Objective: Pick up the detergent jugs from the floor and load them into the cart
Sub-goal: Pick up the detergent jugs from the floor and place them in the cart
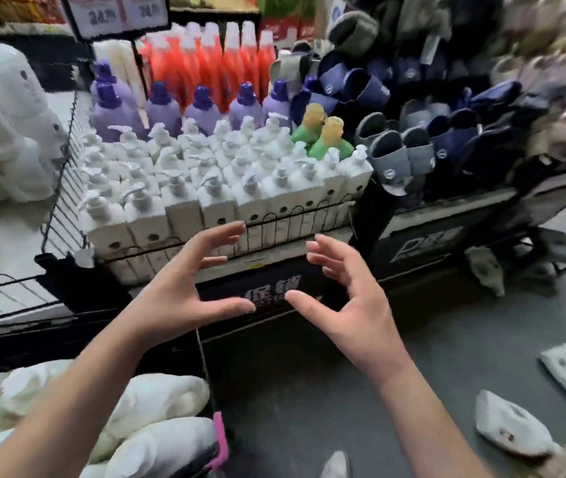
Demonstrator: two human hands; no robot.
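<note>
Head view: the left hand [178, 298] and right hand [354, 305] hover before the bench [285, 251] of white pump bottles [178, 201]. Each grip is apart, fingers spread, holding nothing. The jugs [513, 426], white and blurred, lie on the grey floor [309, 391] at right, well apart from the cart [221, 439] at lower left.

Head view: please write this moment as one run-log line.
left hand open, empty | right hand open, empty | white jugs on floor | cart lower left
</note>
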